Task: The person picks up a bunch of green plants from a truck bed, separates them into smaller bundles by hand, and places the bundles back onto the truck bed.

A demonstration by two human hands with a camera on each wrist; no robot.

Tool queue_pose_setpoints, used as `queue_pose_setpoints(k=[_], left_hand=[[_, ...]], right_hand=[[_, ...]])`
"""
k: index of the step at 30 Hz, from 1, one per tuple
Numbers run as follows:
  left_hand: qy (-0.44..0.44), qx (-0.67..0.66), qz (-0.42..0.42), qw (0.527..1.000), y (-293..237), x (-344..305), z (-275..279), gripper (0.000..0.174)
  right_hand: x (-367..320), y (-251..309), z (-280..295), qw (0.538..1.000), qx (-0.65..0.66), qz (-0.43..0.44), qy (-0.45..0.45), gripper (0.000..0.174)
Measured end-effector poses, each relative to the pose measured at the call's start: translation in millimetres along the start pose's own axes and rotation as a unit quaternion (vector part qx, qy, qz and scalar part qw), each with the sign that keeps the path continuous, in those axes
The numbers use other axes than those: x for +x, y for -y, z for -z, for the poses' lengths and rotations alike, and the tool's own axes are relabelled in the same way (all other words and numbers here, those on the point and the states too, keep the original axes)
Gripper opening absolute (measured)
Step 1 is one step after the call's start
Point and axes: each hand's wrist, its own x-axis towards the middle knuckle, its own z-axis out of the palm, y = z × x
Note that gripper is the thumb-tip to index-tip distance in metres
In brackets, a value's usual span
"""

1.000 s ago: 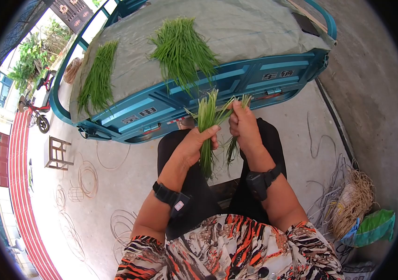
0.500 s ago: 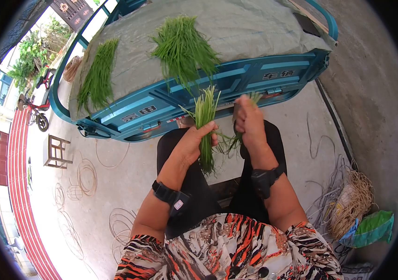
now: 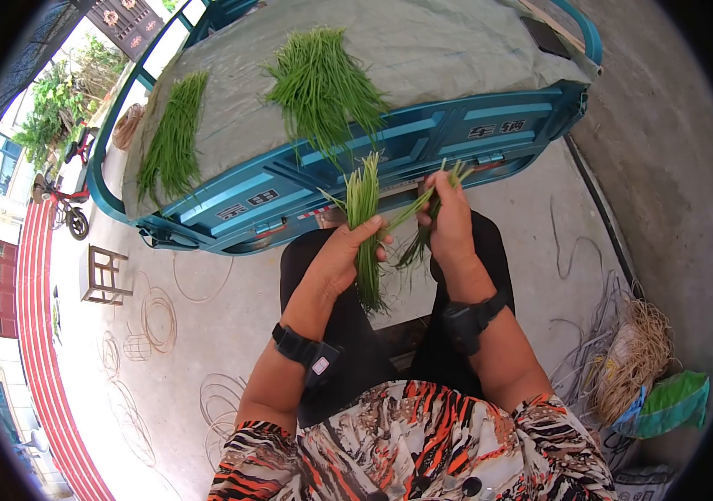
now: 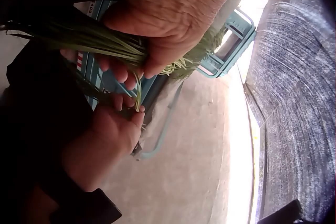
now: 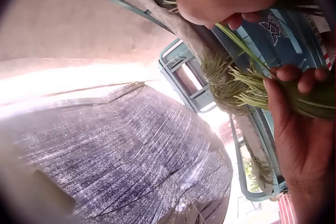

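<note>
My left hand point(image 3: 348, 255) grips a bunch of green chives point(image 3: 363, 196) around its middle, pale cut ends up and dark leaf tips hanging down. Close on its right, my right hand point(image 3: 451, 224) pinches a few thin stalks, with a small dark-green cluster point(image 3: 415, 248) hanging beneath its fingers. A couple of stalks point(image 5: 242, 45) stretch between the two hands in the right wrist view. In the left wrist view, the left thumb presses along the bunch point(image 4: 113, 45). Ahead lie a large pile of chives point(image 3: 323, 83) and a narrower pile point(image 3: 174, 138).
Both piles rest on a grey-green tarp point(image 3: 448, 58) over a blue cargo vehicle's bed, its tailgate point(image 3: 423, 150) just beyond my knees. A dark phone-like slab point(image 3: 547, 37) lies on the tarp. A stool point(image 3: 106, 274) stands left; dry straw point(image 3: 636, 359) and a green bag point(image 3: 675, 405) lie right.
My right hand moved off to the right from the bunch, then turned back, with stalks again stretched between the hands. The left hand keeps its grip, shifted slightly left.
</note>
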Motion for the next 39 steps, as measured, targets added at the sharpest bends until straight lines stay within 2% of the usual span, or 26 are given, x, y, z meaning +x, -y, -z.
queue_pose_setpoints(k=[4,7,10,13,14,17,20,23,27,30,33,39], left_hand=[[-0.003,0.01,-0.022,1.0,2,1,-1,0.024],[-0.001,0.028,-0.032,0.999,5,4,0,0.028],[-0.004,0.058,-0.027,0.998,7,5,0,0.028],[0.0,0.089,-0.02,0.996,9,6,2,0.025],[0.008,0.102,-0.024,0.995,9,7,2,0.023],[0.001,0.127,-0.001,0.992,9,7,-4,0.02],[0.003,0.136,0.006,0.991,9,7,-5,0.021],[-0.002,0.082,-0.005,0.997,6,4,-7,0.023],[0.001,-0.012,-0.017,1.0,1,0,-8,0.025],[0.021,0.002,-0.014,1.0,-1,0,-10,0.026],[0.024,0.026,-0.021,0.999,3,3,-7,0.026],[0.004,0.029,-0.02,0.999,2,4,-5,0.023]], right_hand=[[0,4,-7,0.991,0.106,0.057,-0.051,0.021],[-2,11,7,0.998,0.047,0.037,0.032,0.022],[-14,17,-6,0.994,-0.043,-0.037,0.093,0.02],[-22,8,-18,0.98,-0.147,-0.05,0.121,0.018],[-22,3,-20,0.974,-0.186,-0.028,0.126,0.019],[-19,-17,-21,0.972,-0.178,0.003,0.151,0.02],[-20,-18,-21,0.968,-0.218,0.006,0.127,0.022],[-18,-7,-16,0.982,-0.184,0.012,0.04,0.022],[-15,0,-11,0.987,-0.091,-0.128,0.046,0.02],[-16,1,-12,0.983,-0.107,-0.135,0.065,0.019],[-20,2,-21,0.978,-0.171,-0.107,0.062,0.018],[-15,-3,-11,0.983,-0.087,-0.138,0.078,0.019]])
